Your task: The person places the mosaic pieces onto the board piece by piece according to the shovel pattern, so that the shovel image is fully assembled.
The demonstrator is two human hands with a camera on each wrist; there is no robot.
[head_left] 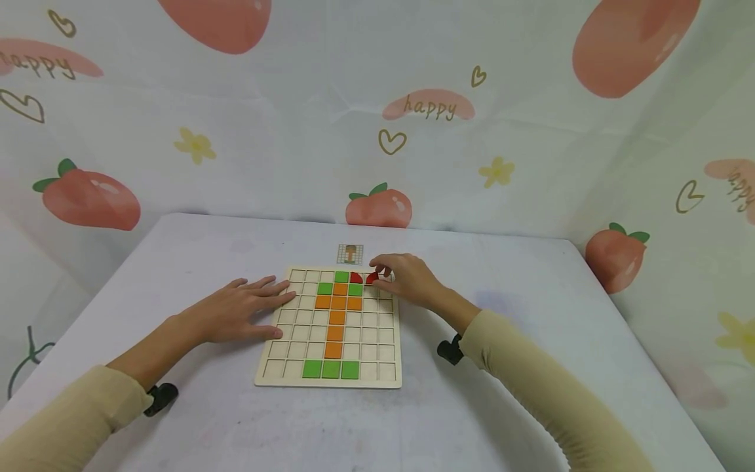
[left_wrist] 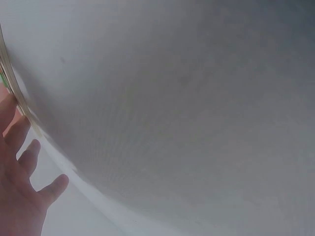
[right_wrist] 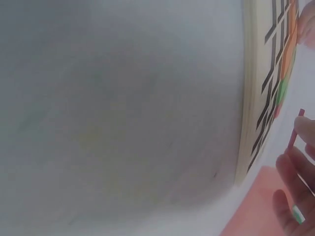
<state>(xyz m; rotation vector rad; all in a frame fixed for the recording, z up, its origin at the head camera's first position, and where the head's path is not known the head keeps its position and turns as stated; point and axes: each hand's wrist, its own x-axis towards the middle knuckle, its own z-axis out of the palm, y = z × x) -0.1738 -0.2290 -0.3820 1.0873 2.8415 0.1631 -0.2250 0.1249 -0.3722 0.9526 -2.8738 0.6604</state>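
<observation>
A pale wooden grid board point(head_left: 377, 354) lies on the table with green and orange square tiles set in its cells. Orange tiles point(head_left: 337, 318) form a column with a crossbar; green tiles point(head_left: 331, 370) make a row near the front. One red quarter-round tile point(head_left: 356, 278) sits in the far row. My right hand point(head_left: 407, 278) pinches another red tile point(head_left: 371, 278) just above the far right of the board; in the right wrist view this tile point(right_wrist: 294, 132) appears edge-on between thumb and fingers. My left hand point(head_left: 236, 310) rests with spread fingers on the board's left edge.
A small printed pattern card point(head_left: 350, 254) lies just beyond the board. Behind the white table point(head_left: 507, 406) hangs a cloth backdrop point(head_left: 295, 131) with fruit, flowers and hearts. A dark green cord point(head_left: 29, 357) shows at the left edge.
</observation>
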